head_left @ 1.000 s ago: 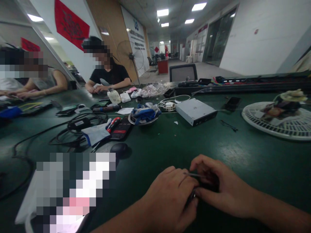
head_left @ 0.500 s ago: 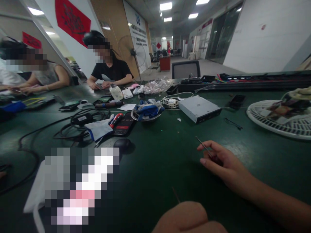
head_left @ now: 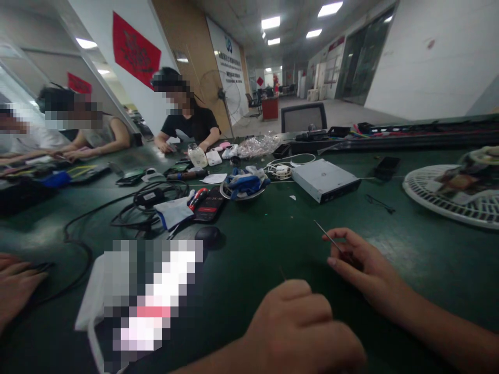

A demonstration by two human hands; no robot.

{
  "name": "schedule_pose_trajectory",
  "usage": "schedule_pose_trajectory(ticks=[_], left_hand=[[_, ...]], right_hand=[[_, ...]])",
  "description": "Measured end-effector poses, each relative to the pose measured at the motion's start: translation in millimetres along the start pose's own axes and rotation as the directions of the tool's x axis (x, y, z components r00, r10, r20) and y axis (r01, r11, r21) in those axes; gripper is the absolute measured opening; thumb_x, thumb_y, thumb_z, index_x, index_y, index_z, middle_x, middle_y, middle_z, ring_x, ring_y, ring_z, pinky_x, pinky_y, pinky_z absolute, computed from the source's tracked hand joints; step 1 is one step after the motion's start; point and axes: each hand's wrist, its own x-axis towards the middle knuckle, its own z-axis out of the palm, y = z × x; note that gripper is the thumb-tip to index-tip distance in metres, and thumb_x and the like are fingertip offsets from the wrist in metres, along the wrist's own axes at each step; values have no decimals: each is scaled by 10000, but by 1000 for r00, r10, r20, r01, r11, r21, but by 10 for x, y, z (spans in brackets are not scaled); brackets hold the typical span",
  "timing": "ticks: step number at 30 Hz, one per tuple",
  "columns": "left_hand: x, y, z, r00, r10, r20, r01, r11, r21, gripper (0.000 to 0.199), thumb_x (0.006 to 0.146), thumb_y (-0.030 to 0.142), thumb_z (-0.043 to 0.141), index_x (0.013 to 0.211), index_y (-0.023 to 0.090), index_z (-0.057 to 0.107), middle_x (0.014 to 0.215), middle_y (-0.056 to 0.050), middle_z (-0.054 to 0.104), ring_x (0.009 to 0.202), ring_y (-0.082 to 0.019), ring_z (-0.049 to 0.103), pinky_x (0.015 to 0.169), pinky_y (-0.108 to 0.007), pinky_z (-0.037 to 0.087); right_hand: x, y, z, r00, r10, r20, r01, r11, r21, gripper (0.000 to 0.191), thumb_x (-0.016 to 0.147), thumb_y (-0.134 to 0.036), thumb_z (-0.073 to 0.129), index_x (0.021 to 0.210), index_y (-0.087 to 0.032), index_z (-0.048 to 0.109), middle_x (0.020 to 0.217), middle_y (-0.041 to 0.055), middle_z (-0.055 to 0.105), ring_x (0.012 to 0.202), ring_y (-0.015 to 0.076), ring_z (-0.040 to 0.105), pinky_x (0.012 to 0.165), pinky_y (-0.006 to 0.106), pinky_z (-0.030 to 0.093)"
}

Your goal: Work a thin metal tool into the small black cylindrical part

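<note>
My right hand (head_left: 360, 262) is closed round a thin screwdriver (head_left: 326, 232), its metal shaft pointing up and left and its handle mostly hidden in the palm. Nearer to me, my left hand (head_left: 298, 324) is curled into a fist, back toward the camera. A thin dark rod (head_left: 283, 272) sticks out past its knuckles; what else the fist holds is hidden. Both hands are above the dark green table (head_left: 249, 249). Beyond them lie a silver-grey optical drive (head_left: 325, 179) and a short dark cable (head_left: 380, 203).
A metal bowl (head_left: 230, 195) holds blue-and-white gloves (head_left: 246, 183). Left of my hands are a computer mouse (head_left: 209, 236), a phone (head_left: 212, 208), red-handled pliers (head_left: 198, 199) and coiled black cable (head_left: 128, 213). A white fan grille (head_left: 419, 192) stands right. Another person's hand (head_left: 17, 283) rests at far left.
My left fist has moved up and forward, so more of it and its forearm shows. The view has shifted left, bringing another person's hand in. My right hand keeps hold of the screwdriver.
</note>
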Motion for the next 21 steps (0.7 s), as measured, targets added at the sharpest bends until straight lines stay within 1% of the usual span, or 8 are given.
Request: schedule_pose_trajectory(ticks=[2,4,5,8,10,14,18,21], left_hand=[[46,-139,28,989,-108,-105,109,994,8,221,833,222,514,1026,230,621,762,-22,669,668,-172,570,700,-355,437],[59,-291,79,939,-298,-171,308,951,33,267,730,166,508,973,197,615,799,-43,662,702,-188,579,730,-376,441],[61,-360,97,903,-402,-151,413,910,45,252,716,134,501,932,201,613,790,-34,656,704,-184,580,722,-365,438],[73,-502,96,778,-608,-156,621,783,45,197,803,112,453,894,208,600,780,-22,642,722,-181,593,672,-327,425],[88,-539,70,734,-657,-173,673,738,52,148,852,154,468,914,206,591,820,-27,646,770,-194,608,690,-332,438],[94,-556,59,716,-672,-189,694,715,83,128,830,227,569,955,203,562,917,-41,645,870,-226,618,763,-370,465],[46,-580,106,707,-680,-194,704,701,112,265,777,126,531,1031,201,515,964,-48,620,909,-232,606,797,-396,467],[13,-594,126,723,-673,-154,690,715,114,362,740,69,507,1075,205,489,988,-48,609,930,-229,596,822,-404,462]], right_hand=[[-1,17,18,999,-29,-18,29,1000,-8,404,945,-378,562,1299,-217,455,766,-16,544,659,153,543,571,260,441],[-12,22,38,996,-78,-39,76,996,-45,395,955,-343,537,1317,-212,445,788,-3,568,674,159,563,585,268,449],[-21,18,46,992,-111,-56,106,991,-85,377,960,-325,526,1313,-212,452,799,4,582,686,162,572,595,273,452],[-47,-21,60,984,-175,-45,161,963,-216,226,976,-292,491,1180,-216,554,778,4,603,671,160,570,583,278,435],[-57,-48,64,981,-196,-7,187,945,-269,156,970,-266,487,1054,-215,609,757,1,613,642,149,566,574,277,429],[-52,-48,80,970,-244,16,235,909,-346,154,911,-191,537,990,-226,665,861,16,674,719,152,622,634,282,465],[-54,-37,103,962,-261,78,270,870,-412,242,888,-162,556,1067,-259,686,908,5,678,752,147,636,654,281,473],[-68,-57,110,947,-282,156,322,848,-420,278,901,-156,541,1106,-268,691,930,7,677,738,136,636,642,275,473]])
